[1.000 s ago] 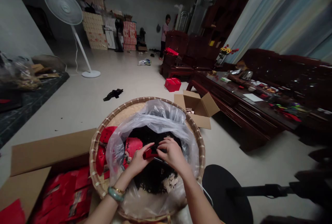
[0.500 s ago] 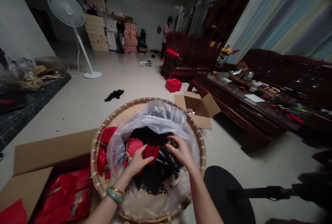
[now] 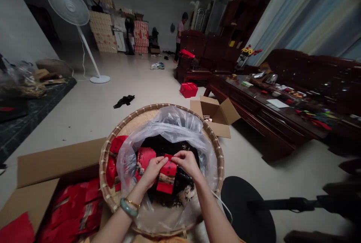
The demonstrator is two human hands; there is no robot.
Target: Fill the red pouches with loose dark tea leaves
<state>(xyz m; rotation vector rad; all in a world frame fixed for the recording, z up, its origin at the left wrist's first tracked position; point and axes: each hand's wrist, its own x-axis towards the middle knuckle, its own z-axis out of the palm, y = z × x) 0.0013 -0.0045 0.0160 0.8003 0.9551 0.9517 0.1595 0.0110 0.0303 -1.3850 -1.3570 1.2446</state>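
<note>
A round woven basket (image 3: 128, 123) sits in front of me, and in it lies a clear plastic bag (image 3: 169, 127) full of dark loose leaves (image 3: 160, 146). My left hand (image 3: 151, 171) and my right hand (image 3: 187, 163) both pinch the top edge of a small red packet (image 3: 167, 177), which hangs upright over the leaves. More red packets (image 3: 145, 157) lie in the bag and at the basket's left side. A green bangle is on my left wrist.
An open cardboard box (image 3: 56, 160) with red packets (image 3: 75, 209) stands at lower left. Another open box (image 3: 216, 114) lies beyond the basket. A long dark wooden table (image 3: 270, 119) runs along the right. A standing fan (image 3: 69, 6) and a person (image 3: 180, 34) are far back. A black round stool (image 3: 248, 209) is at lower right.
My right hand came back from the leaves to the red packet. Both hands now hold the packet up by its top edge, unfolded and hanging.
</note>
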